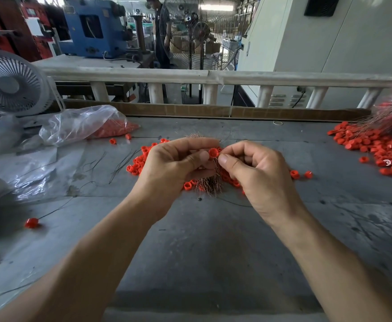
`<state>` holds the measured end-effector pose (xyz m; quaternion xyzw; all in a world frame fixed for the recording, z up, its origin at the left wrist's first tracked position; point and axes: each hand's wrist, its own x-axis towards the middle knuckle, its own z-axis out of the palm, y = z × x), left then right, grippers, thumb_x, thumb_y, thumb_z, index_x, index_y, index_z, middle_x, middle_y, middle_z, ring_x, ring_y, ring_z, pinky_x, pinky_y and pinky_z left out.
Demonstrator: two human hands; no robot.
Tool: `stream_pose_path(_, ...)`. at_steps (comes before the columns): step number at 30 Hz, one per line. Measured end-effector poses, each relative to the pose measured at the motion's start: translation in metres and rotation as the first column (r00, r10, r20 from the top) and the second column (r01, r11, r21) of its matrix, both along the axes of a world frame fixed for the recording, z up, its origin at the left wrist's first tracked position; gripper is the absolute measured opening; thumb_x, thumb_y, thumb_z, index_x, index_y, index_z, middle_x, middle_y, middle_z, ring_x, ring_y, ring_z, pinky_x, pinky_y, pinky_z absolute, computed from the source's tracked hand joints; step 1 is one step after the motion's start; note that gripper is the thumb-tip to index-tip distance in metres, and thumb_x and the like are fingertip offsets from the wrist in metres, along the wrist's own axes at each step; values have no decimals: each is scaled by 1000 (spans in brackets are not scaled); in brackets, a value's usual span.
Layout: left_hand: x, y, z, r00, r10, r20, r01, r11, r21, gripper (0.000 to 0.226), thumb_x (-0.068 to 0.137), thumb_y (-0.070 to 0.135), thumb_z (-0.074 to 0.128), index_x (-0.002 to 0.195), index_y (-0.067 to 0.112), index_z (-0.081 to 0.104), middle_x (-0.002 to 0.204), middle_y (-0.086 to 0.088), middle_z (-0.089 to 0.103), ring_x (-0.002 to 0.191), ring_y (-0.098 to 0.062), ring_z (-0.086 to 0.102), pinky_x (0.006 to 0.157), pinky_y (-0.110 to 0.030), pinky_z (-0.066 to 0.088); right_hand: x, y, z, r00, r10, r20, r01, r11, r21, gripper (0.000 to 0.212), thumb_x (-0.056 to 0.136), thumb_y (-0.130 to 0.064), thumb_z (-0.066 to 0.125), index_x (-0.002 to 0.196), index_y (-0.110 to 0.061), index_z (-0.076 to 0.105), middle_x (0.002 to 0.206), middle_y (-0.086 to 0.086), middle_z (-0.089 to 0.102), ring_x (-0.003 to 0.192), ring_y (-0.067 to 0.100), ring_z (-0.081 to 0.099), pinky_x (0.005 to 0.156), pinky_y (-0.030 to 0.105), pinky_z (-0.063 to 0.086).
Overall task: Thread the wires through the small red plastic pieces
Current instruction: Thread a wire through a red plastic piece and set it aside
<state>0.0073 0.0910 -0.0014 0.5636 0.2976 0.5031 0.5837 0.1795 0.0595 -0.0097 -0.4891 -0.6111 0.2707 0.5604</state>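
We see our left hand (pixel 178 161) curled around a bundle of thin wires (pixel 207 183), its thumb and forefinger pinching a small red plastic cap (pixel 213 152) held up at the centre of the view. Our right hand (pixel 255 169) meets it from three o'clock, thumb and forefinger pinched together right against the cap; whether they grip a wire end there is too fine to tell. Under the hands a pile of loose red caps (pixel 141 161) lies on the grey table (pixel 209 247), spreading toward nine o'clock. At eight o'clock a single cap on a wire (pixel 31 223) lies apart. At ten o'clock a clear plastic bag (pixel 83 125) holds more red pieces, beside a white fan (pixel 11 83). At two o'clock lies a heap of threaded caps (pixel 380 147).
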Motion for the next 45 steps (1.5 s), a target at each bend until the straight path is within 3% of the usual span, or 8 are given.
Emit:
stream_pose_path(9, -1, 3, -2, 1000, -23, 18, 24, 999, -38, 21, 86, 8, 65, 94, 18, 81, 97, -14, 75, 86, -21, 71, 81, -33, 61, 1, 4, -2, 992, 90, -93, -98, 991, -94, 20, 91, -22, 54, 92, -30, 73, 72, 0, 69, 61, 6, 57, 50, 15, 41)
stream_pose_path(16, 0, 3, -3, 996, -40, 84, 45, 997, -58, 22, 83, 11, 66, 103, 6, 75, 104, -21, 74, 80, -21, 72, 73, -31, 61, -1, 4, -2, 983, 96, -156, -118, 984, -136, 19, 89, -24, 56, 103, -25, 70, 78, -2, 74, 63, 12, 63, 48, 23, 44)
stream_pose_path(24, -1, 2, 0, 987, -95, 131, 110, 988, -108, 26, 86, 11, 64, 109, 1, 69, 108, -22, 75, 94, -26, 76, 79, -32, 63, 0, 3, -2, 985, 116, -129, -137, 976, -167, 16, 100, -10, 59, 104, -22, 70, 88, 6, 78, 70, 21, 71, 49, 30, 48)
stream_pose_path(29, -1, 2, 3, 988, -59, 145, 79, 988, -134, 21, 89, 8, 62, 107, 1, 69, 102, -21, 76, 95, -27, 76, 76, -28, 62, 18, 8, 3, 990, -142, 9, 143, 989, -37, 7, 93, -27, 65, 95, -28, 72, 86, -9, 77, 72, 9, 71, 55, 22, 49)
stream_pose_path(33, -2, 2, 3, 989, -30, 142, 51, 987, -151, 19, 94, 3, 59, 110, -2, 68, 102, -22, 76, 95, -28, 76, 78, -30, 62, 45, 16, 2, 869, -407, 281, 427, 904, -9, 12, 89, -30, 73, 78, -30, 72, 71, -21, 70, 62, -2, 64, 58, 19, 46)
stream_pose_path(35, -2, 3, 2, 990, -24, 141, 46, 987, -157, 20, 95, 3, 59, 112, -4, 67, 102, -22, 75, 94, -28, 76, 78, -30, 63, 52, 17, 0, 815, -348, 464, 440, 892, -103, 15, 85, -31, 79, 72, -30, 72, 64, -24, 66, 59, -5, 60, 51, 17, 39)
stream_pose_path(39, -2, 3, 2, 990, -16, 139, 39, 985, -165, 19, 94, 4, 61, 110, -3, 68, 102, -23, 75, 94, -29, 76, 78, -30, 63, 51, 14, -1, 796, -168, 582, 398, 870, -293, 16, 76, -39, 87, 69, -37, 73, 67, -14, 69, 71, 7, 65, 63, 30, 49)
stream_pose_path(45, -2, 3, 2, 989, -26, 144, 49, 985, -163, 26, 85, 11, 67, 108, -1, 69, 103, -23, 75, 95, -29, 76, 79, -31, 63, 39, 13, -4, 688, -126, 715, 457, 840, -291, 29, 70, -51, 88, 61, -30, 68, 52, -15, 65, 56, 6, 62, 51, 27, 38)
